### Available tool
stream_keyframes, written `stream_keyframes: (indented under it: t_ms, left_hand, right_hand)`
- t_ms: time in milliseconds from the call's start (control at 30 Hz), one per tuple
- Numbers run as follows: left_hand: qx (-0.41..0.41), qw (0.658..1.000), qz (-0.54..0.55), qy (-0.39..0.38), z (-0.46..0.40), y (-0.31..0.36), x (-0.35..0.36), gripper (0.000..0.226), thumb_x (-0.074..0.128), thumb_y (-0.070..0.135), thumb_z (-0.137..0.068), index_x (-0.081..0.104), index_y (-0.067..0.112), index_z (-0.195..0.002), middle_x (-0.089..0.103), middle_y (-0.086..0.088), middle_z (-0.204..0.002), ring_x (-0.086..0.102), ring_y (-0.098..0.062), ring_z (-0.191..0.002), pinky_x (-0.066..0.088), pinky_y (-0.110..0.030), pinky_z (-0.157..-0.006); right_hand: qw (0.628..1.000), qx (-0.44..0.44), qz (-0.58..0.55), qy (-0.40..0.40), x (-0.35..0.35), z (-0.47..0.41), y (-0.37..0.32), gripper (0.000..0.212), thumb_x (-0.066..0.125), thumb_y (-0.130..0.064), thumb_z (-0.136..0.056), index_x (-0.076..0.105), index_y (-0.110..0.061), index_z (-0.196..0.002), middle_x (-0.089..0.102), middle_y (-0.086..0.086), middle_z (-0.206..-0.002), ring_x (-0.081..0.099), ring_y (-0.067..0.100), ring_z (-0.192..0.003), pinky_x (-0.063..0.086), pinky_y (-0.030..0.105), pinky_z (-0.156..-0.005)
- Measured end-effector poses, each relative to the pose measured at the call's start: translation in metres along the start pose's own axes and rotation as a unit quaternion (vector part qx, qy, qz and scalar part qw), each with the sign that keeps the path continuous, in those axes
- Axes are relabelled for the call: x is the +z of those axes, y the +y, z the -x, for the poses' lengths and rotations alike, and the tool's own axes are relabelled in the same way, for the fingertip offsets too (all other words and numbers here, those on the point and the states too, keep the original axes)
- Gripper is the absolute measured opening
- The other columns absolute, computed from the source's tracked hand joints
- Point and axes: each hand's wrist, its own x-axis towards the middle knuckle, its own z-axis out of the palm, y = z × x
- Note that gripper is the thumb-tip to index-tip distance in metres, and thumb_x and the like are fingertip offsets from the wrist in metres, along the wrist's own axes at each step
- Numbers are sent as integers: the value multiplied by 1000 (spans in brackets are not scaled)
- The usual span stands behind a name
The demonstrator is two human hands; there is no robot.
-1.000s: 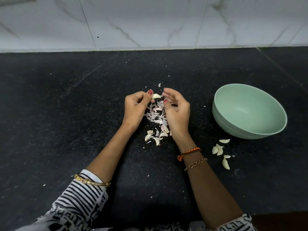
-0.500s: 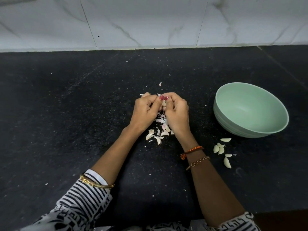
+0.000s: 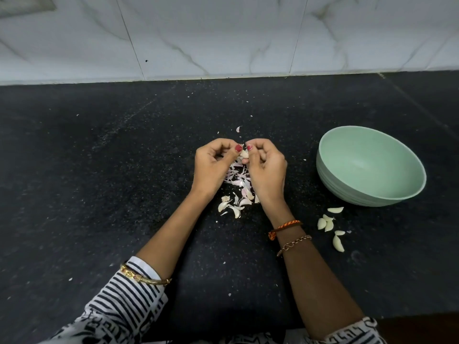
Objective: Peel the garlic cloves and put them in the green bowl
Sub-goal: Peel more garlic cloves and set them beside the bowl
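My left hand [image 3: 214, 165] and my right hand [image 3: 267, 167] meet over the middle of the black counter, thumbs together. Between the fingertips of both is one pale garlic clove [image 3: 244, 154], partly hidden. Below the hands lies a heap of pinkish-white garlic skins [image 3: 238, 181], with a few cloves [image 3: 229, 206] at its near edge. The green bowl [image 3: 397, 194] stands to the right, and nothing shows inside it. Several peeled cloves [image 3: 329, 225] lie on the counter just in front of the bowl.
The black stone counter [image 3: 99, 194] runs back to a white marble-tiled wall [image 3: 223, 38]. Small skin flakes are scattered about, one larger piece [image 3: 239, 129] just beyond the hands. The counter's front edge shows at bottom right.
The hands came together over the skins, then lifted slightly and parted a little. The clove stays pinched between the thumbs.
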Motion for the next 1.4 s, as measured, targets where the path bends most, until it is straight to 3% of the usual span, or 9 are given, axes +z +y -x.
stream_keyframes:
  t_ms: [167, 433, 700, 867, 933, 1033, 1100, 1267, 1400]
  left_hand:
    - [-1, 998, -60, 20, -1, -1, -2, 19, 60, 9, -87, 59, 19, -71, 59, 16, -57, 50, 3, -56, 40, -12, -56]
    - [14, 990, -141, 3, -7, -13, -7, 18, 50, 33, -85, 55, 27, -69, 55, 13, -67, 52, -16, -73, 44, -32, -69]
    - [37, 979, -194, -58, -3, -11, -4, 25, 43, 17, -95, 49, 20, -71, 48, 15, -66, 41, -5, -72, 34, -9, -67]
    - [21, 988, -152, -16, -2, -12, -3, 35, 34, 28, -89, 47, 5, -66, 37, 9, -56, 34, -7, -58, 32, -25, -57]
    - [11, 989, -144, 19, -3, -13, -6, 34, 37, 29, -83, 37, 15, -52, 32, 12, -50, 30, -4, -51, 28, -26, -51]
    - [14, 982, -190, 15, -7, -15, -10, 43, 46, 29, -79, 28, 25, -41, 31, 10, -36, 30, -5, -39, 25, -18, -45]
    - [22, 974, -224, -1, -5, -15, -14, 46, 57, 29, -82, 42, 21, -39, 44, 10, -37, 40, -7, -39, 35, -21, -49]
    - [59, 966, -251, -1, -2, -17, -9, 7, 73, 19, -77, 70, 13, -76, 66, 4, -64, 55, -8, -62, 45, -26, -68]
    - [95, 952, -290, -12, -5, -21, -6, 21, 69, 8, -77, 70, 14, -97, 66, 10, -73, 58, -22, -74, 51, -38, -73]
  right_hand:
    - [996, 48, -64, -47, -1, 0, -4, 8, 55, -9, -90, 63, -7, -90, 62, -8, -66, 60, -6, -61, 47, 12, -59]
    - [966, 147, -180, -116, -2, 0, -6, 10, 62, -7, -85, 65, -5, -94, 67, 3, -76, 63, 4, -68, 47, 13, -55]
    - [931, 226, -267, -106, -6, -3, -10, 10, 56, -5, -89, 64, -5, -94, 65, 3, -77, 60, 5, -67, 47, 13, -57]
    - [928, 239, -282, -56, -9, -6, -10, 16, 50, -5, -92, 66, -10, -91, 60, 1, -74, 53, 2, -62, 46, 17, -62]
    - [925, 244, -289, -34, -11, -7, -12, 19, 49, -4, -92, 65, -13, -85, 61, 2, -75, 51, 3, -63, 45, 18, -62]
    - [945, 225, -239, -7, -9, -8, -13, 22, 50, -4, -90, 63, -15, -77, 64, 0, -77, 55, 3, -68, 45, 17, -61]
    - [960, 180, -215, 11, -7, -6, -19, 18, 54, -3, -88, 63, -15, -78, 63, -3, -71, 55, -1, -63, 44, 14, -56]
    - [997, 39, -54, 46, -19, 5, -19, 17, 67, -5, -80, 66, -22, -83, 63, -2, -74, 51, -1, -57, 43, 13, -58]
    - [994, -21, 94, 56, -42, 24, -11, 14, 70, -8, -78, 69, -21, -84, 61, -3, -77, 50, 3, -62, 44, 15, -61]
